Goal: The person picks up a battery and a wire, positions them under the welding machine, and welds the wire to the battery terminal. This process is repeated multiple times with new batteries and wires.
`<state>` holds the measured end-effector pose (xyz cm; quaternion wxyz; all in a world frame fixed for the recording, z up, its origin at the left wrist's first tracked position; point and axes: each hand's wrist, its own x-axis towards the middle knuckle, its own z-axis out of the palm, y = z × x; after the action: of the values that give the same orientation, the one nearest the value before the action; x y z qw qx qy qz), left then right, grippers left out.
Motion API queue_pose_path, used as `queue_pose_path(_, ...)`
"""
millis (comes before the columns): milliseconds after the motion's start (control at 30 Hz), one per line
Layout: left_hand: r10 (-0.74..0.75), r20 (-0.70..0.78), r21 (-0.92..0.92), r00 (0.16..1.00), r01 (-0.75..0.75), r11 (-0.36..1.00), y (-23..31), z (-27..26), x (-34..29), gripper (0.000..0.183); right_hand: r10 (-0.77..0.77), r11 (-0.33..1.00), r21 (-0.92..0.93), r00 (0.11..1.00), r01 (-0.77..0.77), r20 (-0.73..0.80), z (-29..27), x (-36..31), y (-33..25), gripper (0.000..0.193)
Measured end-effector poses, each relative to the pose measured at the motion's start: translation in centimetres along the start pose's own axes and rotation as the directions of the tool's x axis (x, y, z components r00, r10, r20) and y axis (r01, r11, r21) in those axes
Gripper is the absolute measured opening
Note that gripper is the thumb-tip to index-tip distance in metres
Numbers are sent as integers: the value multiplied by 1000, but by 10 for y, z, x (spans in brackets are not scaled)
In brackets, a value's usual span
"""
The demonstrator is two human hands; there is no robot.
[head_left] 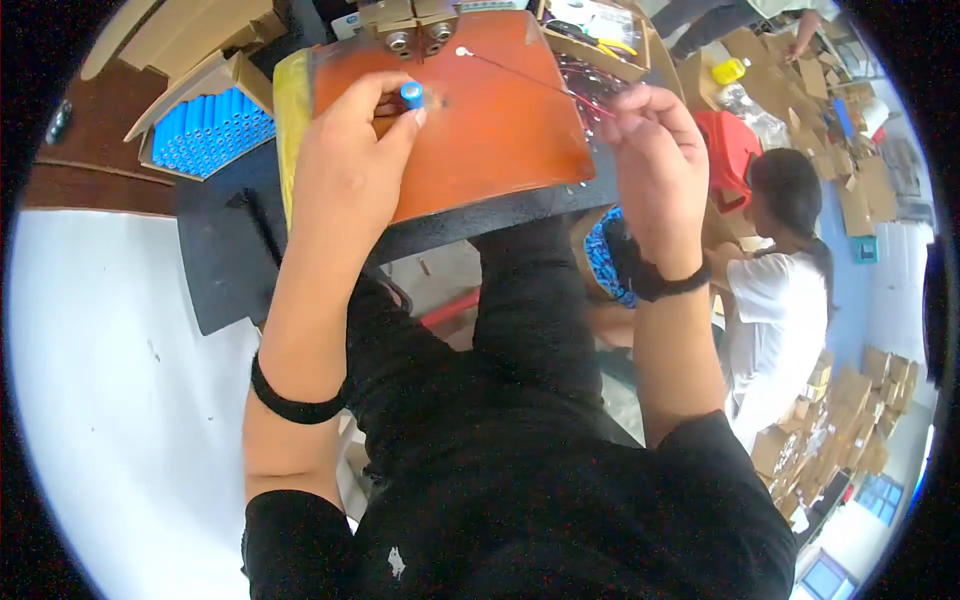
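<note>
Upright between the thumb and fingers of my left hand (350, 165) is a blue cylindrical battery cell (411, 96), held over the left part of an orange mat (490, 150). My right hand (660, 150), off the mat's right edge, pinches a thin red wire (585, 101). The wire runs up and leftward across the mat, ending in a small whitish round tip (463, 51). This tip lies apart from the cell, close to two round metal fittings (398, 42) on a device at the mat's far edge.
A cardboard box (207, 118) packed with blue cells stands at the far left. Beyond the right corner is a tray (600, 40) with yellow-handled pliers, and loose wires lie below it. A person in a white shirt (780, 310) sits at right, near a red container (727, 152).
</note>
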<state>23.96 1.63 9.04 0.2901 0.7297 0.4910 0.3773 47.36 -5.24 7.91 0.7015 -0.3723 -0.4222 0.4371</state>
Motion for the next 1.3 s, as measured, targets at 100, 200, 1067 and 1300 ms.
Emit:
queue_pose_path(100,-32,-8,-130,999,31,991,-16,6,8,28,38,992,122,998,-43,43,3,0,14,14)
queue_pose_path(200,15,-25,-64,1000,-16,998,-16,8,9,29,104,992,78,994,-102,-16,6,1,17,12)
queue_pose_path(1067,-114,21,15,993,114,993,20,0,16,25,93,993,46,971,-106,218,0,13,17,14)
queue_pose_path(1300,-165,42,-101,985,168,981,30,-3,16,18,122,991,34,973,-131,198,2,14,16,14)
